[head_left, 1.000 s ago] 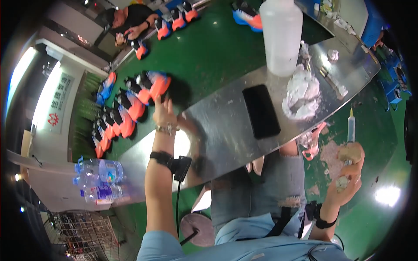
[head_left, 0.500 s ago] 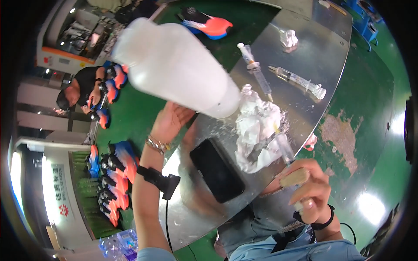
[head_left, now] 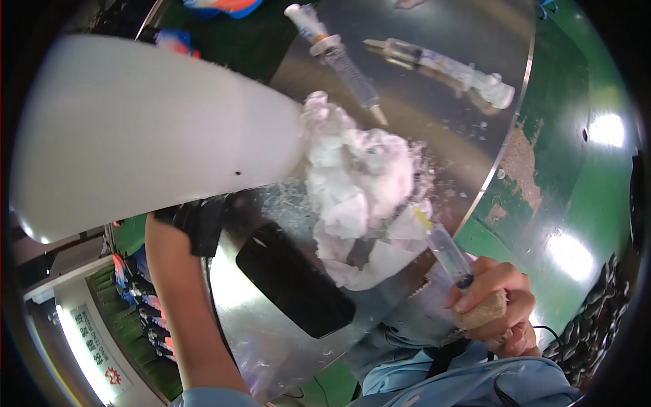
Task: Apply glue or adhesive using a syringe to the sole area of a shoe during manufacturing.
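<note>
My right hand is closed around a clear syringe with a yellow tip. It also grips a small tan block. The syringe tip points at the edge of crumpled white tissue; whether they touch I cannot tell. A large white plastic bottle fills the upper left, its lower end beside the tissue. My left forearm comes up behind that bottle, which hides the hand and its fingers. On the forearm is a black strapped device.
A black phone lies on the metal tabletop near me. Beyond the tissue lie two more syringes, one on the left and one on the right. Orange and blue shoes line the left side.
The view has come closer and shifted, so bottle, tissue and phone look larger and further left. My left hand, partly visible by the bottle before, is now hidden. The right hand still holds the syringe.
</note>
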The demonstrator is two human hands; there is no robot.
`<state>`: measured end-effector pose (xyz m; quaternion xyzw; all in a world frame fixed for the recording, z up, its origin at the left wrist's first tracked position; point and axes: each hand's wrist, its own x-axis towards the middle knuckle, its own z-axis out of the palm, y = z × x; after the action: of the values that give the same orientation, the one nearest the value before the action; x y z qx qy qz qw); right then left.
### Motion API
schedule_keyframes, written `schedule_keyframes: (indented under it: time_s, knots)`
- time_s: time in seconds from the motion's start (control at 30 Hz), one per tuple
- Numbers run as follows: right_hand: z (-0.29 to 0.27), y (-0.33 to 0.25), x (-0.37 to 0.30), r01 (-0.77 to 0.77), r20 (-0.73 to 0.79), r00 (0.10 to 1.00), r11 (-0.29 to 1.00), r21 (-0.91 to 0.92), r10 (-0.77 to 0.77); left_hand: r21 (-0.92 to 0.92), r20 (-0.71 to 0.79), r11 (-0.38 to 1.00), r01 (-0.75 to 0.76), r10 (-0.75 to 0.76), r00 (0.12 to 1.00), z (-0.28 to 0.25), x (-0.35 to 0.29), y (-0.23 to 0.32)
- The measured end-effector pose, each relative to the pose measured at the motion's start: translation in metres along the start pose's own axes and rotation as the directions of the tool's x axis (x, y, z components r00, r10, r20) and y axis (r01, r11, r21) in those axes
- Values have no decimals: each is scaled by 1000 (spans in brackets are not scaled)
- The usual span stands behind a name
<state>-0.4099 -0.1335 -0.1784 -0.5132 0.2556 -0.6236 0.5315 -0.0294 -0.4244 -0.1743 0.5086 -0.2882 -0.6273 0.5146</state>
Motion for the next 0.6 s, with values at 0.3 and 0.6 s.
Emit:
schedule_keyframes:
  time_s: [0.3, 0.6]
  knots:
    - [1, -13, -6, 114, 72, 992, 990, -80, -108, 725, -71, 664, -184, 337, 939, -54, -229, -14]
    - [44, -4, 11, 133, 23, 991, 942, -309, -132, -405, -459, 909, -99, -109, 882, -97, -535, -98]
